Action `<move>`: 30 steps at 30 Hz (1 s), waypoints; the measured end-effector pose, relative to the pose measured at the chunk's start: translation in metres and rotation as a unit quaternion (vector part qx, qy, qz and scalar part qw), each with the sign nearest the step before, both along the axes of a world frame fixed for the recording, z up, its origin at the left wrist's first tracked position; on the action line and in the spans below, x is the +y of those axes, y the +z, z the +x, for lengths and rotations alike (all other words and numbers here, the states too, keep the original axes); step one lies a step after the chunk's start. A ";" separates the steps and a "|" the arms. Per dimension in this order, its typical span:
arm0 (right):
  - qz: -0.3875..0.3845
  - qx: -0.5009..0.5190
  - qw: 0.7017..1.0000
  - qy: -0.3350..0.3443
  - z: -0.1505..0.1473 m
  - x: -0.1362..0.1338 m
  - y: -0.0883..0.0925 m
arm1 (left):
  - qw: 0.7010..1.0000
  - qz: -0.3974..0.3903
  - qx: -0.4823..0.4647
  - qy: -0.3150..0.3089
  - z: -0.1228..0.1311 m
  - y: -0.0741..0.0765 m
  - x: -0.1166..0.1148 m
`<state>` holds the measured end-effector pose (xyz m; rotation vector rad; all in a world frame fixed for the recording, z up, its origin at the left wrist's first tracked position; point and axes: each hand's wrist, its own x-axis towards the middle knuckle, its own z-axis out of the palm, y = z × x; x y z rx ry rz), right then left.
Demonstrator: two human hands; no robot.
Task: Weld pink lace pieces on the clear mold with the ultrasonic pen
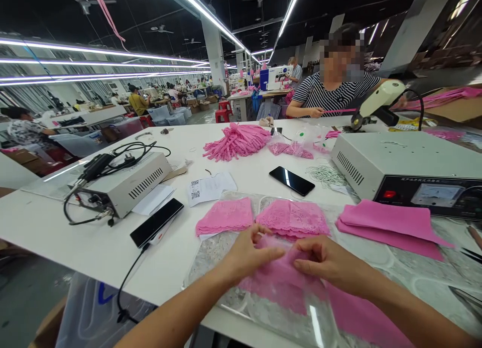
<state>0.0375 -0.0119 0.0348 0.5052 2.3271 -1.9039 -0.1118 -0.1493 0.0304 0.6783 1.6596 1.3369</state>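
Observation:
A thin, see-through piece of pink fabric [280, 275] is between my two hands over the clear plastic board. My right hand [327, 260] pinches its right side between thumb and fingers. At the left side, my left hand [246, 252] is curled round the fabric with its thumb laid across; motion blurs the cloth there. Just beyond my hands lie two stacks of pink lace pieces, a left stack [226, 215] and a right stack [293, 217]. Plain pink fabric [365, 318] lies partly under my right forearm.
Folded pink cloth [387, 225] lies right, before a grey control box [414, 157]. A second box [124, 182] with cables stands left. Phones [158, 221] [291, 181], pink strips [239, 139] and tweezers [470, 255] lie about. A person in stripes [331, 94] works across the table.

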 end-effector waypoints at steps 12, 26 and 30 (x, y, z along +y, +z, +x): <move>-0.010 -0.045 0.999 -0.005 0.011 -0.009 -0.026 | 0.997 -0.043 0.060 -0.014 0.003 -0.023 -0.054; 0.460 0.386 0.799 0.011 0.012 -0.006 -0.044 | 0.878 0.141 0.417 -0.189 -0.058 -0.033 -0.051; 0.469 0.343 0.810 0.075 0.018 -0.017 -0.061 | 0.816 0.154 0.494 -0.256 -0.061 -0.042 -0.064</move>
